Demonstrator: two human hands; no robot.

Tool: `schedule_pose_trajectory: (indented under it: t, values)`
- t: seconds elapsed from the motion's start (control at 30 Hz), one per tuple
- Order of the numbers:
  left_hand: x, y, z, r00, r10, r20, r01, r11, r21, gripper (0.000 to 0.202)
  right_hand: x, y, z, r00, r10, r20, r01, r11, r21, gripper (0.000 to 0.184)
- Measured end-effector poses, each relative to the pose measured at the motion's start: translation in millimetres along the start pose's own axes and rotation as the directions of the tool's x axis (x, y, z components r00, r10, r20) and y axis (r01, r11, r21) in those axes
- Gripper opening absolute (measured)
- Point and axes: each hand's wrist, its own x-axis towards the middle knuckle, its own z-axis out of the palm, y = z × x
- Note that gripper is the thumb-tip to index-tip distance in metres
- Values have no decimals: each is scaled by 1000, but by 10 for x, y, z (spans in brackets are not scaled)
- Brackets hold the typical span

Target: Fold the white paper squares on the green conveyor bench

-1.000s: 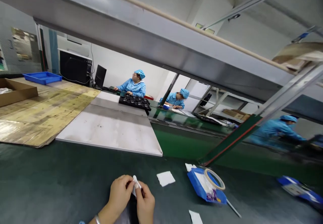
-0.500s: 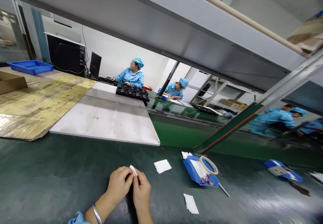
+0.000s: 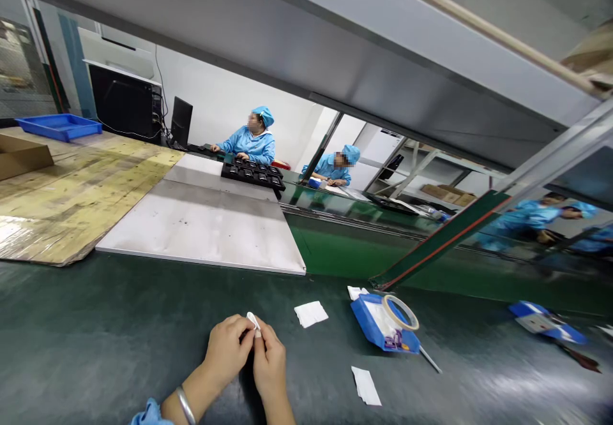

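Between the fingertips of both hands is a small piece of white folded cloth or paper [image 3: 252, 320]; most of it is covered by the fingers. My left hand [image 3: 228, 347] pinches it from the left, wrist circled by a silver bangle. My right hand [image 3: 269, 356] grips it from the right, thumb against thumb. Both hands are just above the green worktop [image 3: 119, 329]. Flat to their right lie two white folded wipes, one farther back [image 3: 311, 314] and another nearer [image 3: 366, 386].
A blue bin [image 3: 371, 323] with a tape roll [image 3: 401, 312] and white wipes stands to the right. Ahead lies a white board [image 3: 205, 227]; a second blue bin [image 3: 546, 323] is farther right. A slanted green post [image 3: 440, 240] rises behind. Co-workers in blue sit beyond.
The view has shifted slightly, so the worktop items appear a little farther right. Both hands keep their pinch on the white piece, with only slight finger movement.
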Motion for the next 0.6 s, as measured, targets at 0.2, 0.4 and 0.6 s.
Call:
schedule_pose_trajectory:
  t: [0.2,0.4,0.6]
  values:
    - [-6,-2,0,1000,19,18,-19,1000,5,23,-6,15,0,1000,-2,27,2,1000,2,35]
    - [-19,-29,9,999,42,29,-41,999,-31,28,-12,45,2,999,27,24,-27,1000,8,35]
    - [12,-61,15,996,81,44,-76,992,-104,32,23,-16,8,999,48,3,-48,998,47,32]
